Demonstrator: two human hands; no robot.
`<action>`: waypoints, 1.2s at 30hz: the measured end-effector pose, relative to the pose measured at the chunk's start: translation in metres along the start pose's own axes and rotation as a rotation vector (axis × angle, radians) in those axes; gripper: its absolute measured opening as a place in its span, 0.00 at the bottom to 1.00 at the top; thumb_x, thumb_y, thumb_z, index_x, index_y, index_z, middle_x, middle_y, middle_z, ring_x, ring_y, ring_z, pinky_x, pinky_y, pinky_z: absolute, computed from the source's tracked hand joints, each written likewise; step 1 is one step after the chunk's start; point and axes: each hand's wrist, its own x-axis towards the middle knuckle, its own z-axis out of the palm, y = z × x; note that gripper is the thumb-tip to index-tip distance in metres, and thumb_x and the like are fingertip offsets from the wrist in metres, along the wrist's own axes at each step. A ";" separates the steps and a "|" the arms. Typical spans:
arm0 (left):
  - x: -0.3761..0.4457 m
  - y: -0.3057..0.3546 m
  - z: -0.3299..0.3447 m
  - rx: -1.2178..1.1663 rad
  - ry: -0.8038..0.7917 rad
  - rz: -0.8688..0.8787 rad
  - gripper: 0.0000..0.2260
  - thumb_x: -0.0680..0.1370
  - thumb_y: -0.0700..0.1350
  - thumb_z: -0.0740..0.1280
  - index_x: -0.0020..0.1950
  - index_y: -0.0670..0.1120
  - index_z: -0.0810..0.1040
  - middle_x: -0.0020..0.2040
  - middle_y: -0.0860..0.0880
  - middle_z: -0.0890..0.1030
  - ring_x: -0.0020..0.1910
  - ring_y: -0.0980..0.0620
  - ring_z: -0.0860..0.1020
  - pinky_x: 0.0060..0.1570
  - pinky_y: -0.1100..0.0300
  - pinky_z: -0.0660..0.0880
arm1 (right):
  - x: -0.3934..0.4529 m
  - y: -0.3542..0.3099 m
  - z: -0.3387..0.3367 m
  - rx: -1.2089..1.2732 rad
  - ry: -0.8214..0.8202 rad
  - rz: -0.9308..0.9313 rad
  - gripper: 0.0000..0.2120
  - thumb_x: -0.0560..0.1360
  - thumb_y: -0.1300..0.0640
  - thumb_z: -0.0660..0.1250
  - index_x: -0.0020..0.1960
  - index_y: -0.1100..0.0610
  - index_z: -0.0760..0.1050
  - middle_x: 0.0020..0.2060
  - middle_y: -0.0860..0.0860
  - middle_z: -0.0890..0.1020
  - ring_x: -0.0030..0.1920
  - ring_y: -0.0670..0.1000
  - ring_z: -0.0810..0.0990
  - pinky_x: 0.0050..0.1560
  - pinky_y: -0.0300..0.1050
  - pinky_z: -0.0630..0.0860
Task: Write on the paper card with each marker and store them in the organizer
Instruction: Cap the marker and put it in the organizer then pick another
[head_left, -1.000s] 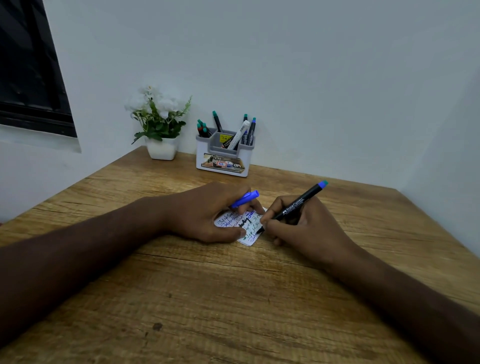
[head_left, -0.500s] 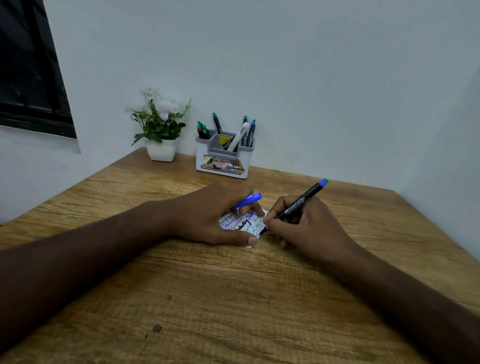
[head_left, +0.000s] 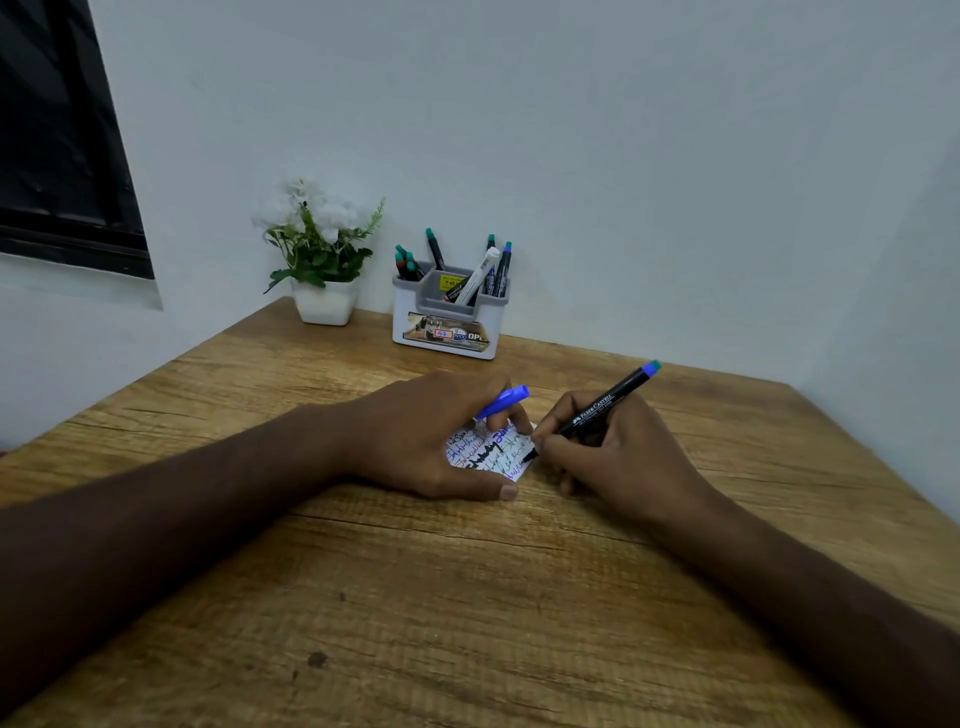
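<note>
My right hand (head_left: 618, 457) pinches a black marker (head_left: 597, 410), its tip on the paper card's (head_left: 491, 452) right edge, mid-stroke. My left hand (head_left: 431, 441) pins the card flat on the table (head_left: 467, 597) so it won't slide, fingers closed around what looks like the blue cap (head_left: 503, 401). The organizer (head_left: 449, 317) waits by the wall, other markers already standing inside.

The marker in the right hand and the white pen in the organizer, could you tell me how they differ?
The marker is black with a blue end; the white pen has a white barrel. The marker sits in the right hand, tip on the paper card; the white pen leans untouched in the organizer. Both are slim and tilt rightward.
</note>
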 end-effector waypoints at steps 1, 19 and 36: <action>0.000 0.000 0.000 0.000 0.002 0.002 0.26 0.74 0.71 0.70 0.62 0.56 0.71 0.51 0.63 0.75 0.51 0.62 0.74 0.53 0.52 0.76 | 0.000 0.000 0.000 0.003 -0.002 0.001 0.04 0.77 0.59 0.74 0.44 0.53 0.84 0.34 0.50 0.87 0.30 0.48 0.85 0.35 0.38 0.78; 0.001 0.002 -0.003 -0.005 -0.027 -0.017 0.23 0.74 0.72 0.70 0.58 0.58 0.71 0.52 0.64 0.75 0.50 0.62 0.74 0.53 0.52 0.77 | 0.002 0.003 -0.004 0.029 0.009 0.002 0.03 0.77 0.61 0.74 0.45 0.55 0.84 0.32 0.52 0.86 0.30 0.50 0.86 0.36 0.42 0.81; 0.000 0.003 -0.003 -0.051 -0.004 0.013 0.19 0.74 0.72 0.71 0.59 0.72 0.68 0.52 0.69 0.74 0.51 0.63 0.75 0.50 0.58 0.74 | 0.006 0.007 -0.006 0.021 0.025 -0.003 0.05 0.78 0.60 0.73 0.43 0.56 0.84 0.32 0.56 0.85 0.29 0.49 0.82 0.34 0.42 0.80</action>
